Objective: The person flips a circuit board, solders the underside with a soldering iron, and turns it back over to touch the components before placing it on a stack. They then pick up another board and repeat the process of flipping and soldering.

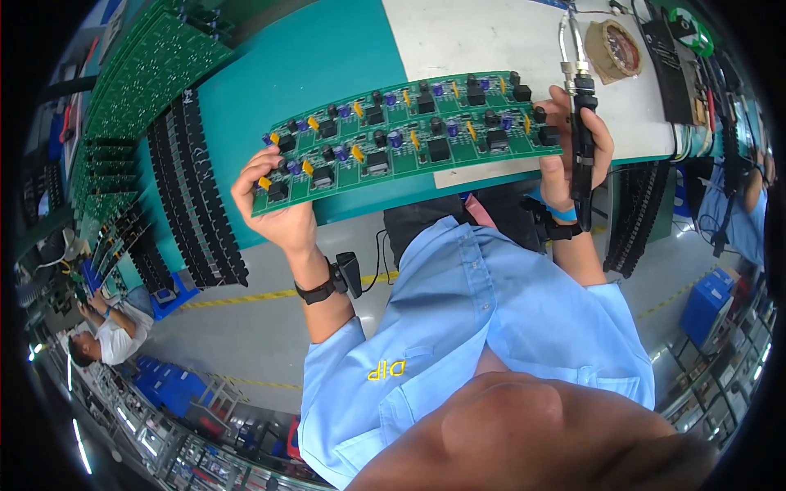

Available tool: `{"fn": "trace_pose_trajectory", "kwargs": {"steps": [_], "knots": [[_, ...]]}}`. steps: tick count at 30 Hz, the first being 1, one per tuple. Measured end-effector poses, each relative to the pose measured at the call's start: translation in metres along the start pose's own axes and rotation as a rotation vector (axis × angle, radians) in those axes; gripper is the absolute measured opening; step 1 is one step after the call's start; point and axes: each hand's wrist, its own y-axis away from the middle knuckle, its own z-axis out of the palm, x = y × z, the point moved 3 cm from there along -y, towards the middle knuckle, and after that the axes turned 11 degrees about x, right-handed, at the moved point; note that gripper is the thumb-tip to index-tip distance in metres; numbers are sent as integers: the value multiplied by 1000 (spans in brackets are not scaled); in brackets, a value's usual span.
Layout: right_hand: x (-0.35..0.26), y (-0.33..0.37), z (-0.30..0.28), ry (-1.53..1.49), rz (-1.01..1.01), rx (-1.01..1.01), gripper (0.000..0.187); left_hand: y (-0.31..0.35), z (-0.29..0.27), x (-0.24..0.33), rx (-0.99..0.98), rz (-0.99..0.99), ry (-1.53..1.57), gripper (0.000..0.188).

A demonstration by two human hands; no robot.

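Item: one long green circuit board (403, 157), populated face up, in two rows; held aloft above the near edge of the workbench, between the two hands, tilted, its right end farther than its left. Fitted with yellow parts, purple cylinders and black blocks.

Left hand (277, 204): fingers clamped on the board's left end. Black strap (321, 285) at the wrist.

Right hand (577, 151): thumb and fingers clamped on the board's right end. Blue band (563, 214) at the wrist.

Black pen-shaped tool (582, 147): upright across the right hand, fittings at its far end; whether the fingers also grip it, cannot tell.

Bench surface: teal mat (246, 78), left and centre; pale sheet (467, 37), far right of centre.

Round brown container (612, 51): far right, on the pale sheet.

Green spool (692, 31): far right corner.

Green boards (155, 74): several, standing in a row, far left.

Black slotted rack (196, 192): left, beside the left hand, well apart from it.

Co-worker in white (123, 335): left, beyond the bench.

Blue bin (707, 304): right, on the floor.
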Motion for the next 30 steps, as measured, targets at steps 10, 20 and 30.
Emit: {"fn": "trace_pose_trajectory", "kwargs": {"steps": [10,20,30], "knots": [[0,1,-2,2,23,-39,69,0,0,-3,21,8,-17,47],[0,0,-3,-36,4,-95,68,0,1,-1,20,13,-28,42],[-2,1,-3,-49,13,-132,70,0,2,2,27,11,-63,38]]}}
